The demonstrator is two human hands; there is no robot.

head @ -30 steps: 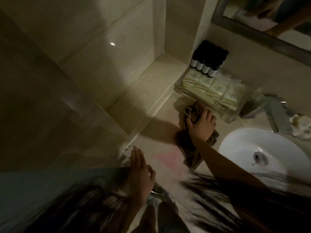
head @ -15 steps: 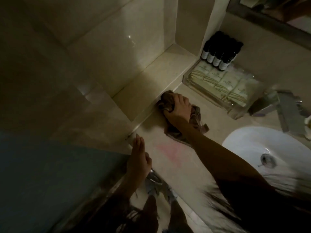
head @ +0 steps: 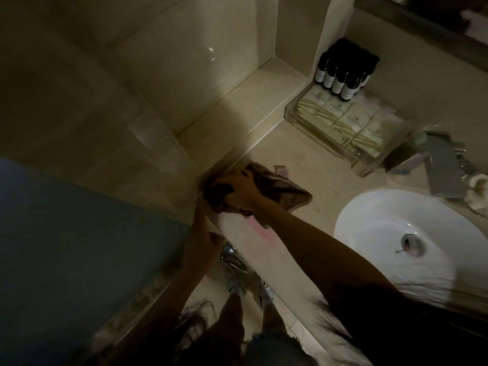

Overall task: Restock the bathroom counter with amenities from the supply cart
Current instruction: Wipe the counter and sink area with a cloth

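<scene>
You are looking at a dim, yellowish view; the white sink (head: 375, 223) is the brightest patch, and a small glint sits on the wall tile (head: 210, 50). Your lower edge is dark and smeared, the hair (head: 422, 307) streaked, and lines bow toward the corners, perhaps from the wide lens.

**Person: bare arms, frayed shorts, light sneakers**

Both forearms bare down to the wrist. Left hand (head: 204, 233) and right hand (head: 239, 192) bare too. Right upper arm goes dark; sleeve or shadow, can't tell. Long dark hair (head: 340, 328) in loose strands across the lower frame, blurred. Shorts (head: 272, 348) greyish with a frayed hem, look like denim. Legs look bare below them. Sneakers (head: 233, 282) pale grey-white, details lost in the dim light.
</scene>
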